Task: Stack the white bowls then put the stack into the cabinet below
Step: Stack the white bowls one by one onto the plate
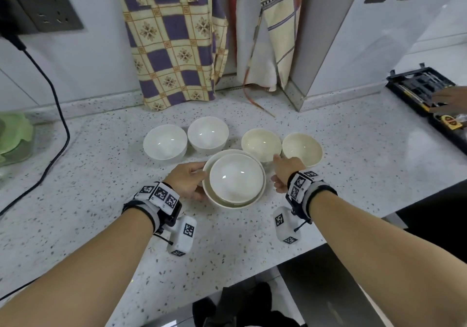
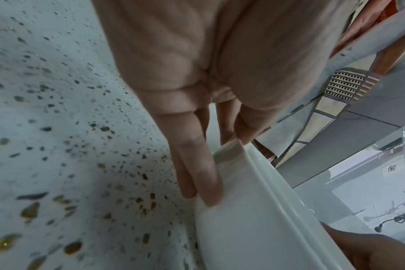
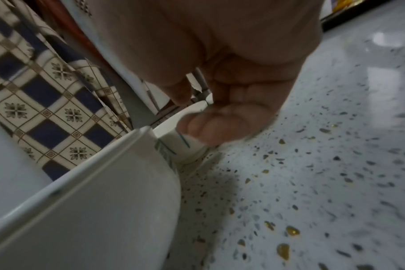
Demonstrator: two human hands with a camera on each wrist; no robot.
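- Left hand (image 1: 185, 180) cupping the rim of the two nested glossy white ceramic bowls (image 1: 235, 178) on the speckled tabletop (image 1: 353, 175)
- Right hand (image 1: 285, 168) reaching, fingers loosely curled against the cream bowl (image 1: 261, 143) just beside the stack
- Best pinched at the rim, lifted straight up, lowered centred into the steadied stack

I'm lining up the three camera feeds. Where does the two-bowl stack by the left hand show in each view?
Head: two-bowl stack at centre, left hand on its left rim.
Left wrist: lower right, rim under the fingertips.
Right wrist: lower left, its wall fills the corner.
Shared landmark: the speckled countertop.
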